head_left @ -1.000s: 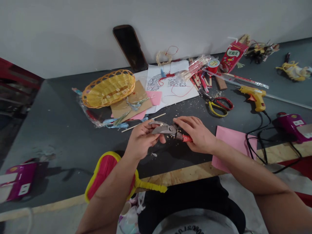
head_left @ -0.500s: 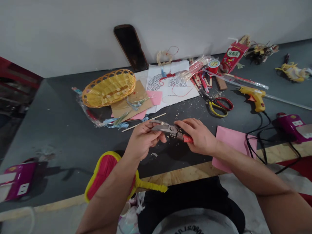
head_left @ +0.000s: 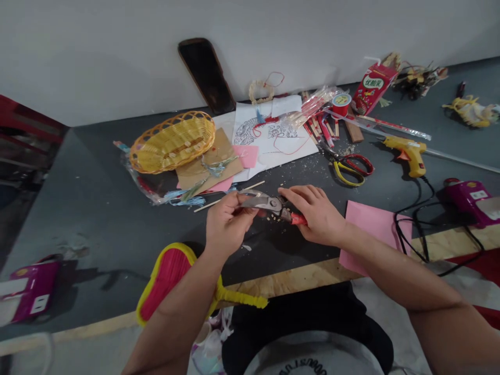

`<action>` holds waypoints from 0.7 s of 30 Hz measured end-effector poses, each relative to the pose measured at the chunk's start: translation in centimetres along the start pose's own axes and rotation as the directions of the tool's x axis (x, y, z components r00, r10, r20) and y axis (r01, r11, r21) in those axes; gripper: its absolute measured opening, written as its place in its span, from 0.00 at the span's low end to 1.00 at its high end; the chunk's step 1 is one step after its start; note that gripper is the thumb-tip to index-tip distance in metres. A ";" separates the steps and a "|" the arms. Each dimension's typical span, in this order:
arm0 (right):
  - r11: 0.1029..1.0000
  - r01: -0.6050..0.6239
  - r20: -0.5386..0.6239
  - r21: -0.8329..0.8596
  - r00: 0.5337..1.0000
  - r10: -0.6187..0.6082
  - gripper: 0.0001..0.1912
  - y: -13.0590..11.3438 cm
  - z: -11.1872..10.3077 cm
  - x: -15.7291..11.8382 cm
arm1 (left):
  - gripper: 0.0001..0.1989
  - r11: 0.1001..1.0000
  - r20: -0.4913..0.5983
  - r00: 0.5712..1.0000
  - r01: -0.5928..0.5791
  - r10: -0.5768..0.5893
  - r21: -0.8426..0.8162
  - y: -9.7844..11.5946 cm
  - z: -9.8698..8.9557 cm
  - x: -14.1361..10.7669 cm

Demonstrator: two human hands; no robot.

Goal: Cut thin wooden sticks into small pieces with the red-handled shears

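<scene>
My right hand (head_left: 321, 216) is wrapped around the red handles of a pair of pruning shears (head_left: 272, 204), whose curved metal blades point left. My left hand (head_left: 225, 223) is closed at the blade end, thumb and fingers pinched together. Whatever lies between those fingers is too small or hidden to name. Small pale chips lie on the dark table below the shears. Just beyond my left hand is a thin wooden stick (head_left: 255, 185), partly covered by it. Under my left forearm sits a red and yellow fuzzy shape (head_left: 166, 276) with a yellow stem.
A yellow woven basket (head_left: 172, 143) stands left on cardboard, near blue tassels (head_left: 191, 200). Farther back are a printed sheet (head_left: 281, 148) and a phone (head_left: 207, 75) against the wall. Scissors (head_left: 347, 174), a yellow glue gun (head_left: 410, 153), its black cord and pink paper (head_left: 361, 224) lie right.
My left hand has shifted slightly left, and its fingers are drawn in more around the blade tips. The right hand keeps its hold on the shears.
</scene>
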State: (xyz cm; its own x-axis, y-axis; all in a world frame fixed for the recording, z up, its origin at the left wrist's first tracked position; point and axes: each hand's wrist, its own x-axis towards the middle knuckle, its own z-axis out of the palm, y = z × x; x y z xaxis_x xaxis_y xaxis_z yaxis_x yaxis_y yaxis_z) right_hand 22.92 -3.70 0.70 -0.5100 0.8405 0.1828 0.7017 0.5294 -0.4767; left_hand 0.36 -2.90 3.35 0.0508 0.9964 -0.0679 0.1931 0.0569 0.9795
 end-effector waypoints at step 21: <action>0.983 0.103 -0.132 0.150 0.988 -0.084 0.26 0.6 0.9 0.0 | 0.06 0.999 -0.025 0.999 0.021 -0.022 -0.034 0.2 -0.1 0.0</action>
State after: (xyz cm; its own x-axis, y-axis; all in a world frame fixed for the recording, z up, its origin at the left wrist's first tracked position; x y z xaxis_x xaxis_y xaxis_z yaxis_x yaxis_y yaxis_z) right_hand 22.88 -3.52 -0.37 -0.4968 0.8010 0.3341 0.5628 0.5904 -0.5785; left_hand 0.29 -2.85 3.60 0.0216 0.9962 -0.0849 0.1610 0.0804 0.9837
